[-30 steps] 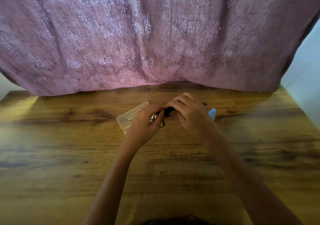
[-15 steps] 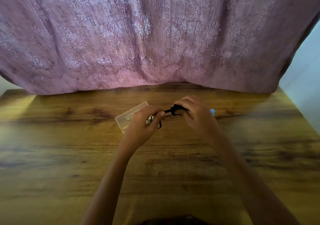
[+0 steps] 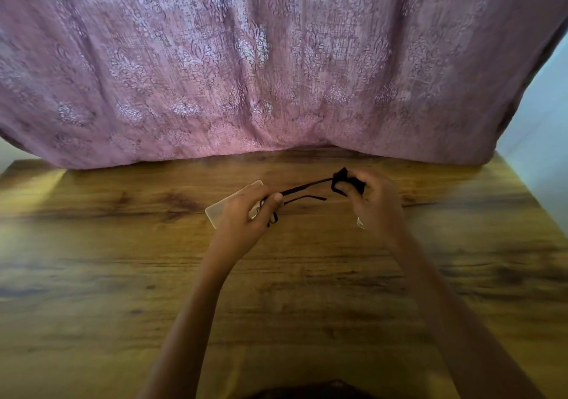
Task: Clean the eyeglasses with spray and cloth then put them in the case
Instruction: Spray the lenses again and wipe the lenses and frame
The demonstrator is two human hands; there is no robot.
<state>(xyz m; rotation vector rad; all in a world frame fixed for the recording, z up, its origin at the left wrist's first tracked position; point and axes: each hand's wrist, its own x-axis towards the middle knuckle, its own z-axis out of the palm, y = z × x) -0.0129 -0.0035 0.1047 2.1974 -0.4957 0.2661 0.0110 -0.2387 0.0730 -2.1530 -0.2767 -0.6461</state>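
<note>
My left hand [image 3: 246, 214] grips the front of the dark-framed eyeglasses [image 3: 302, 187] above the wooden table [image 3: 123, 275]. Both thin temple arms stick out to the right. My right hand [image 3: 373, 202] pinches a small black cloth [image 3: 345, 182] around the far end of the upper arm. A translucent plastic case [image 3: 226, 205] lies on the table behind my left hand, partly hidden by it. The spray bottle is hidden behind my right hand.
A pink patterned curtain [image 3: 276, 60] hangs along the table's far edge. A pale wall [image 3: 547, 116] shows at the right. The table's right edge runs diagonally near the frame's right side.
My right hand has slid the black cloth to the right along the temple arm, from beside the left hand out to the arm's tip. The spray bottle's cap has gone out of sight.
</note>
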